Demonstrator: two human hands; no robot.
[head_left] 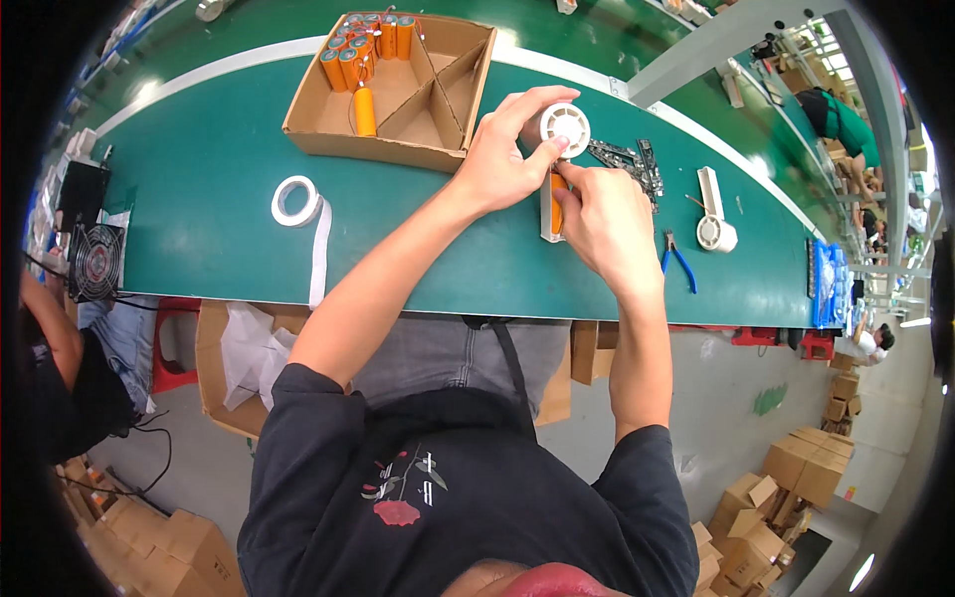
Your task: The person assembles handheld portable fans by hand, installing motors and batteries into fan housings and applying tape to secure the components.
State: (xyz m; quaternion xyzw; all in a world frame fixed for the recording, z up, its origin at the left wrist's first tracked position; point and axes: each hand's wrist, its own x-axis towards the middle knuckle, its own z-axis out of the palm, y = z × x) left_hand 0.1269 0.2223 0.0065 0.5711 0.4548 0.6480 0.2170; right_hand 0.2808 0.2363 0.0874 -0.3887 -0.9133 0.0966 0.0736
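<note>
My left hand (pixel 502 154) is wrapped round the round head of a white fan-shaped plastic housing (pixel 567 124), thumb on its vented face. Below the head, the housing's open handle holds an orange cylindrical battery (pixel 557 211). Bent fingers of my right hand (pixel 609 214) press together where handle and head meet; whatever they pinch is hidden. Just beyond that hand lies a pile of small dark circuit boards (pixel 632 164). Blue-handled pliers (pixel 678 261) rest to its right. Farther right sits a second white housing (pixel 712 231) with an open handle.
A cardboard box (pixel 423 149) with dividers holds several orange batteries (pixel 364 111) at the far left. A roll of white tape (pixel 296 201) trails a strip over the green table's (pixel 438 274) front edge. At the left end stands a small black fan (pixel 96 262), with another person's arm (pixel 52 323) nearby.
</note>
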